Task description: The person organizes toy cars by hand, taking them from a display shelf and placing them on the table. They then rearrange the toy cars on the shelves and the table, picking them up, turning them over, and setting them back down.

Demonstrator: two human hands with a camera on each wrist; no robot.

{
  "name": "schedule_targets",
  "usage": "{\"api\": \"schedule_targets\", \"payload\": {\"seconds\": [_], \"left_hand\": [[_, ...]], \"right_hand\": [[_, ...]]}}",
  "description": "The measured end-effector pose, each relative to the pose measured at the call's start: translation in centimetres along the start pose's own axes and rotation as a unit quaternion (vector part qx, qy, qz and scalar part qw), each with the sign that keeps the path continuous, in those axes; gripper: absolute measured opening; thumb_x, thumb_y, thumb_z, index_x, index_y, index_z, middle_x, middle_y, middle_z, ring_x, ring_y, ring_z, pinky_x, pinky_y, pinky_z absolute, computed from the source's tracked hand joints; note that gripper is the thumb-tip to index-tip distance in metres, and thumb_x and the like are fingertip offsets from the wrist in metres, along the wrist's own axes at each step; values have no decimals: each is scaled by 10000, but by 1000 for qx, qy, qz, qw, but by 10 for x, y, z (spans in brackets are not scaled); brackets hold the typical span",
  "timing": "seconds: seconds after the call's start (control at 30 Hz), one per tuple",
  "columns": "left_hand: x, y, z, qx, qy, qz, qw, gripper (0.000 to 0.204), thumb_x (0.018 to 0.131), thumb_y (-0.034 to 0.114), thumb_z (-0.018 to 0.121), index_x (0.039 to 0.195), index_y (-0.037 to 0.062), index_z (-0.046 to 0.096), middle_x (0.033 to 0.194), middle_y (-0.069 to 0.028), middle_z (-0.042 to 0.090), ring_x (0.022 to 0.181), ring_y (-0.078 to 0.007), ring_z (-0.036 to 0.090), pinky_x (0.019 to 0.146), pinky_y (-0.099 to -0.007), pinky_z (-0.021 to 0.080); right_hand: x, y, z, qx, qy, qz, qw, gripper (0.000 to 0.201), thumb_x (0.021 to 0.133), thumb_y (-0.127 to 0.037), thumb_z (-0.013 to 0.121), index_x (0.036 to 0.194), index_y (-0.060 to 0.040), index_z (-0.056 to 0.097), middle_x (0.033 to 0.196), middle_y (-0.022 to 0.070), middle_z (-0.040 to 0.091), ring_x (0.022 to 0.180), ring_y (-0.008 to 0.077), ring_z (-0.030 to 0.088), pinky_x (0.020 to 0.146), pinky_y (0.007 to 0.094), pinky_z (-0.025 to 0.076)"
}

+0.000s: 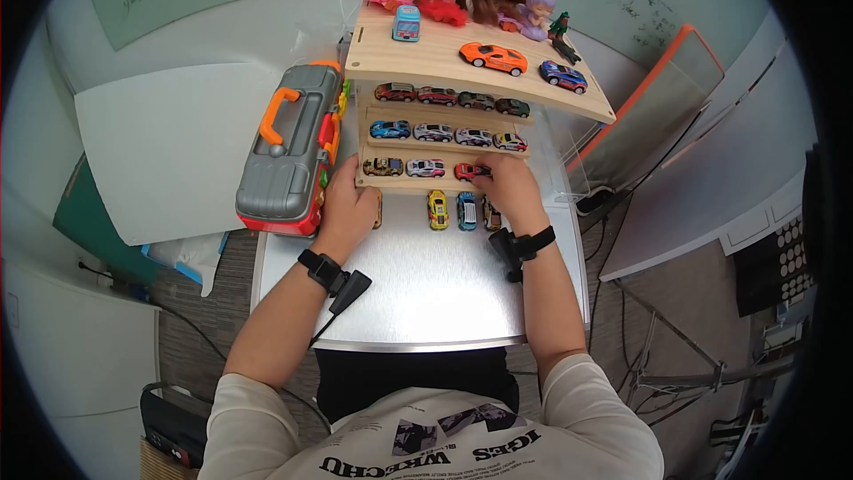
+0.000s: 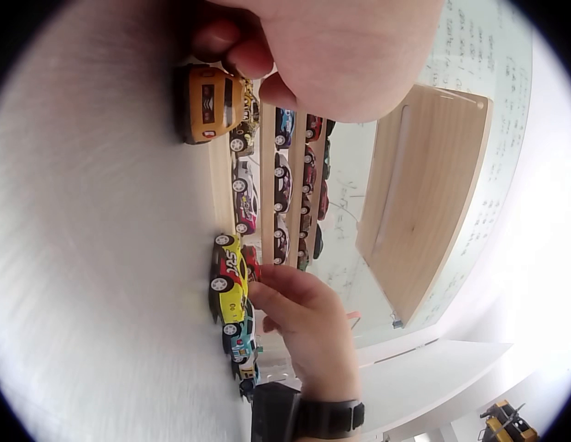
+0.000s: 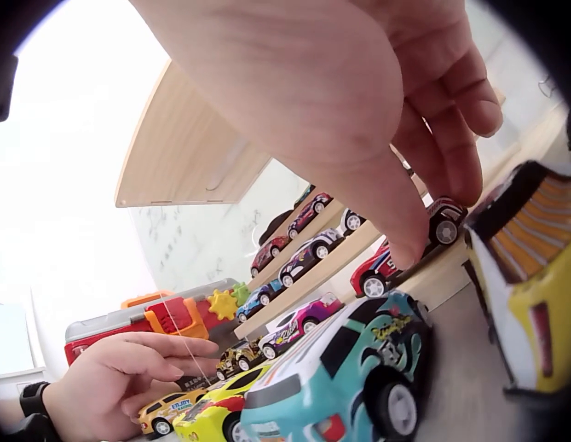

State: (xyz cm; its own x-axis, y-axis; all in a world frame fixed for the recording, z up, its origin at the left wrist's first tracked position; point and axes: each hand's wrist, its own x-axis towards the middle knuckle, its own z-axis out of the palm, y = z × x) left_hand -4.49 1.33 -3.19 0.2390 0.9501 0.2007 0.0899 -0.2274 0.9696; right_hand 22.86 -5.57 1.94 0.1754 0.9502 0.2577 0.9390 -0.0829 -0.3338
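On the lowest step of the wooden rack, my right hand [image 1: 513, 187] pinches a red toy car [image 3: 375, 271] between thumb and fingers, at the right end of that row. A camouflage car [image 1: 383, 166] and a white car with pink [image 1: 425, 168] sit on the same step. My left hand [image 1: 348, 204] is at the rack's left end, its fingers fairly straight in the right wrist view. Close beside it, an orange-yellow car [image 2: 210, 104] stands on the table. A yellow car [image 1: 437, 211], a teal-and-white car [image 3: 336, 368] and another car stand in front of the rack.
Higher steps hold more cars [image 1: 433, 132]. The rack's wooden top board [image 1: 382, 49] bears dolls, a blue bus [image 1: 406, 24], an orange car [image 1: 493, 58] and a blue car [image 1: 563, 76]. Left of the rack stands a grey toolbox [image 1: 291, 147] with an orange handle.
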Motion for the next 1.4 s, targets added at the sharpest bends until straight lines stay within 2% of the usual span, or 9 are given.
{"api": "schedule_targets", "payload": {"seconds": [0.07,0.3,0.4,0.7,0.8,1.0,1.07,1.27,1.4], "left_hand": [[3,-9,-1,40,-14,43,998,490,920,-48,504,1407,-92,478,1252,-187,659,895,-165,732,754,-283,572],[2,-5,-1,19,-14,25,999,477,919,-50,503,1394,-87,487,1214,-174,669,867,-155,729,725,-283,572],[2,-3,0,-23,-11,0,1000,516,847,-49,533,1362,-88,530,1233,-234,661,1087,-297,704,914,-365,573],[1,-2,0,0,-9,-16,1000,523,849,-47,531,1371,-89,521,1250,-237,650,1098,-294,699,919,-363,574],[3,-9,0,24,-5,26,999,475,921,-44,518,1394,-81,498,1190,-176,678,863,-162,732,724,-290,571],[3,-16,0,59,3,34,998,487,919,-43,517,1405,-77,492,1214,-187,669,867,-172,734,743,-297,576],[3,-12,0,1,-1,9,1000,514,862,-58,500,1374,-98,511,1274,-271,633,1189,-357,647,1025,-397,508],[7,-28,0,122,37,113,985,424,944,-9,511,1360,-88,535,1225,-219,673,1115,-268,685,949,-373,530],[-1,8,-1,66,29,71,995,362,992,79,519,1308,-93,565,1188,-211,688,1141,-280,656,980,-385,496]], "right_hand": [[1,0,2,17,6,-13,1000,280,808,-168,791,1063,-57,763,987,189,742,943,375,708,851,460,570],[3,-1,6,49,15,-27,998,281,812,-140,790,1074,-42,761,999,195,735,958,375,704,862,453,565],[3,-2,6,49,14,-32,998,285,810,-132,790,1079,-41,761,1005,198,733,964,374,702,869,449,564],[3,-3,7,47,25,-36,998,300,807,-128,789,1092,-40,763,1017,200,730,972,377,700,878,444,563],[3,-4,5,46,27,-31,998,305,806,-133,792,1092,-33,761,1017,202,730,965,380,701,871,445,565],[-9,-38,-14,73,72,-49,993,242,823,-136,764,1026,-6,748,956,207,728,902,392,702,811,469,571],[-16,-55,-15,97,48,-55,993,214,832,-143,750,992,-2,742,930,207,725,876,396,701,791,477,572],[-35,-104,11,91,-50,-142,984,201,831,-189,724,930,-20,678,851,236,700,837,424,704,752,505,575],[-31,-125,40,83,-68,-148,983,258,833,-216,725,992,-23,662,878,239,702,836,427,709,748,516,579]]}}
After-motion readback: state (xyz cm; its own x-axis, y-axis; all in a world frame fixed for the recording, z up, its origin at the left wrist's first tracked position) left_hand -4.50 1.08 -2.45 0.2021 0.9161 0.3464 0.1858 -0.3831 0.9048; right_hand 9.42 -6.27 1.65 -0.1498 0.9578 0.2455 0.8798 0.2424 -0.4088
